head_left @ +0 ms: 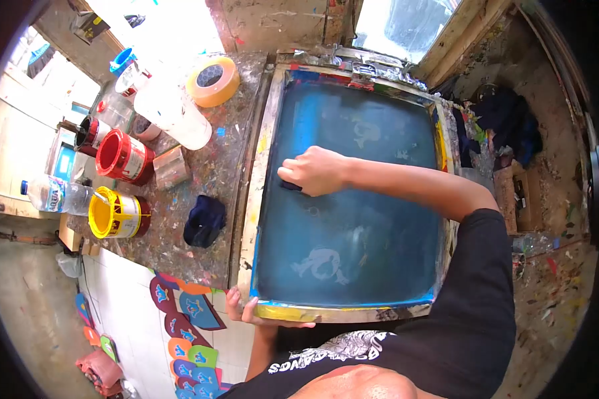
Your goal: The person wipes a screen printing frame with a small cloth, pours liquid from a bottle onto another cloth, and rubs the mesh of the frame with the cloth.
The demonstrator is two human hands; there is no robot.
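Note:
A screen-printing frame [248,219] with a blue-grey mesh lies in front of me, with pale fish-like shapes showing on the mesh. My right hand [316,173] is closed in a fist on the mesh, left of its middle. A bit of dark cloth [290,187] shows under the fingers; most of it is hidden. My left hand [249,311] grips the near left corner of the frame, fingers over its wooden edge and partly beneath it. Another dark cloth [205,221] lies crumpled on the stained table just left of the frame.
Left of the frame, the table [180,249] holds a yellow paint tub [123,216], a red paint tub [128,158], a water bottle [58,194], a white container [180,113] and a tape roll [213,81]. Colourful printed pieces [193,312] lie at lower left. Dark rags [506,123] sit at right.

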